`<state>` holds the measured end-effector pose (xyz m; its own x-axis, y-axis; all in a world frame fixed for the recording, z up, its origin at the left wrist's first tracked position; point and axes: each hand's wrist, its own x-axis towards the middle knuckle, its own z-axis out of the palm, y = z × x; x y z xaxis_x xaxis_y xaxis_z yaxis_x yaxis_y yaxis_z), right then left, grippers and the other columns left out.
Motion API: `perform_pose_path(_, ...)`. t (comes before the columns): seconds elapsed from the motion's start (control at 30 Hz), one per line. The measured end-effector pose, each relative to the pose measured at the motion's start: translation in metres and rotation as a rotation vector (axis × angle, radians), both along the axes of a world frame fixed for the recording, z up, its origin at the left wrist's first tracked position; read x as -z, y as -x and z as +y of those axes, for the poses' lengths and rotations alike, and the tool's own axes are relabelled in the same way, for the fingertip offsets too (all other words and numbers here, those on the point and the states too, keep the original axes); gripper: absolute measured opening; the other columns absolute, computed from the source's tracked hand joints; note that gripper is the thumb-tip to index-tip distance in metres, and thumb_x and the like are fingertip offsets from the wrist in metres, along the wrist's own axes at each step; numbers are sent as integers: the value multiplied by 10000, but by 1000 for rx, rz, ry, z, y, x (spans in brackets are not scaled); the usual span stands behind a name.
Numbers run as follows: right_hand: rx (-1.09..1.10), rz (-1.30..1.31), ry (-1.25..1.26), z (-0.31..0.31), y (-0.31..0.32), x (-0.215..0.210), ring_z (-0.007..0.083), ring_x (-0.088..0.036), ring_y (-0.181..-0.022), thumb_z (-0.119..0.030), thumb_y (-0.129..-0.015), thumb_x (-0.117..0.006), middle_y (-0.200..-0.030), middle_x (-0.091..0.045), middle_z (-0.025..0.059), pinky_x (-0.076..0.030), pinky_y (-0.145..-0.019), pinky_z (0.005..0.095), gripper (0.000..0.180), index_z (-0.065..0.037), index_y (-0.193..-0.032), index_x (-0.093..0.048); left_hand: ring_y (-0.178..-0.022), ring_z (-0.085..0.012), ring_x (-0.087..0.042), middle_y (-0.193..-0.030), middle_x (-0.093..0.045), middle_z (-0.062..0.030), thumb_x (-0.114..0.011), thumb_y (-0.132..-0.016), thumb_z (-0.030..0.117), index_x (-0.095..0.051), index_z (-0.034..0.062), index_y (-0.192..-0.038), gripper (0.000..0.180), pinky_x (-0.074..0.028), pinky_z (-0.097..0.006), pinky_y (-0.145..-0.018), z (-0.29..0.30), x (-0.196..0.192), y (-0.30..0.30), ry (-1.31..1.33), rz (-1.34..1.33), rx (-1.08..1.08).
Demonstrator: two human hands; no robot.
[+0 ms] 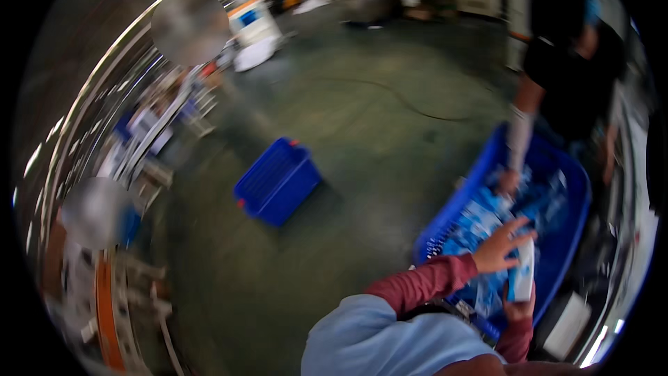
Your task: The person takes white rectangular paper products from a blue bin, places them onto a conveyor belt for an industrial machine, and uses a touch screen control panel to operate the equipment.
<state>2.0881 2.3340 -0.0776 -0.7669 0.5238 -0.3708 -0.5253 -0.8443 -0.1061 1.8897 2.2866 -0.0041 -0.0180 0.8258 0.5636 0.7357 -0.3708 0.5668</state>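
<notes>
Over the near part of a large blue tub (445,219), my right hand (520,306) grips the lower end of a small white-and-blue box (522,271). My left hand (499,245) is beside the box's upper part with its fingers spread; blur hides whether they touch it. Beneath both hands lie several clear-and-blue plastic packs (480,219) heaped in the tub. A co-worker's hand (509,182) reaches into the far part of the same heap.
A co-worker in dark clothes (574,76) leans over the tub at the far right. An empty-looking blue bin (278,181) with red-orange handles stands on the green floor (348,237). Machinery with an orange panel (108,306) lines the left. A dark cable (417,110) lies farther off.
</notes>
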Motion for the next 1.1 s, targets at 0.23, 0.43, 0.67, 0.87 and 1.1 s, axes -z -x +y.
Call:
perform_pose_path(0.23,-139,-234,-368,41,-2,7,269,-529,-1081,-269,-894,-487,-1199,-527,135,-442,-921,398,428,-64,-1267,-440,-752,-250,-528,-772,-522,-93,-555,-736,165,-575,27,-810,157,-430,-368,-637,-14,46,0,-531,560,88)
perform_pose_path(0.43,-260,-233,-540,58,16,-14,277,-494,-1112,-291,-887,-503,-1235,-488,132,-417,-940,410,466,-83,-1293,-407,-594,-269,-525,-596,-496,-74,-593,-782,245,-520,71,-627,244,-396,-382,-518,-18,58,-21,-367,223,50)
perform_pose_path(0.67,-315,-218,-621,63,20,-23,285,-454,-1147,-316,-879,-522,-1279,-442,128,-387,-962,424,517,-105,-1325,-369,-551,-295,-565,-609,-570,-144,-542,-763,164,-583,4,-684,183,-400,-389,-506,-29,57,-36,34,-395,-74)
perform_pose_path(0.87,-338,-212,-617,69,17,-22,293,-419,-1178,-337,-871,-539,-1316,-402,125,-362,-981,436,563,-124,-1351,-336,-535,-184,-545,-562,-500,-120,-525,-830,181,-511,-34,-722,240,-397,-360,-496,-46,54,-58,184,-921,-43)
perform_pose_path(1.1,-477,127,-214,93,-8,-4,301,-378,-1214,-362,-863,-558,-1359,-356,121,-333,-1003,449,620,-147,-1383,-297,-674,-342,-495,-722,-502,-147,-567,-748,163,-512,3,-736,170,-388,-401,-579,-25,88,-38,-8,-331,-169)
